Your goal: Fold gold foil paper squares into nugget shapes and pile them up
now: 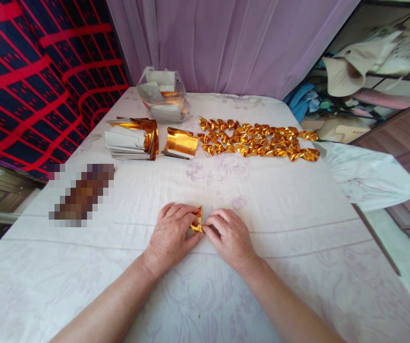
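Both hands, left (171, 233) and right (230, 234), are pinching gold paper (198, 223) with closed fingers, mid-fold; creasing it flat probably comes next.

Two hands (171, 233) (230, 236), one gold sheet (198, 223) between them, two foil stacks (133, 138) (180, 143), one plastic bag (162, 95).

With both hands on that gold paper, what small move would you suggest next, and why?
Probably press the fold flat: the left hand and right hand pinch a partly folded gold paper against the white cloth, unlike the finished gold pieces beyond.
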